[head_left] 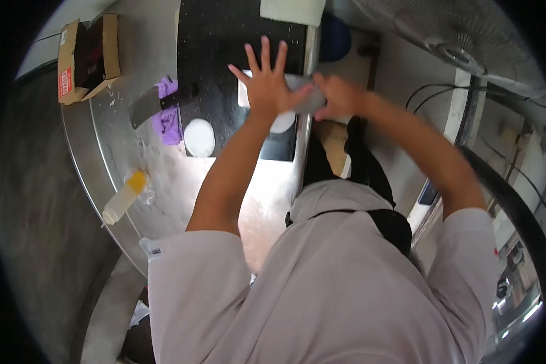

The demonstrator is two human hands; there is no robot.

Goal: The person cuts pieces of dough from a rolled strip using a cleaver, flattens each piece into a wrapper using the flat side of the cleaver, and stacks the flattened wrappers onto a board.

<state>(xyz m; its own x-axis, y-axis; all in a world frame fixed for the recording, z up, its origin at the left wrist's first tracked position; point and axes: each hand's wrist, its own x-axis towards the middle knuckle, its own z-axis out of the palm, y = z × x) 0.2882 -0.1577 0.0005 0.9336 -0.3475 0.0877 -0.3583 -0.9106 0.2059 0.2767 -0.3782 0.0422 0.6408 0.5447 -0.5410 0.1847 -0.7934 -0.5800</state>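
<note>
My left hand (268,91) is stretched out with its fingers spread over the black board (209,60); its thumb side overlaps a flat grey blade-like tool (302,95). Blurred by motion, my right hand (340,97) is closed on that tool at the board's right edge. A round white disc (199,138) lies at the board's near left corner. Another white disc (282,123) shows partly beneath my left wrist. Under my left palm is a bright white patch that I cannot make out.
A cleaver (144,109) lies left of the board beside a purple cloth (168,125). A yellow-capped bottle (124,197) and an open cardboard box (111,48) are farther left on the steel counter (155,176). A large fan (461,51) stands at upper right.
</note>
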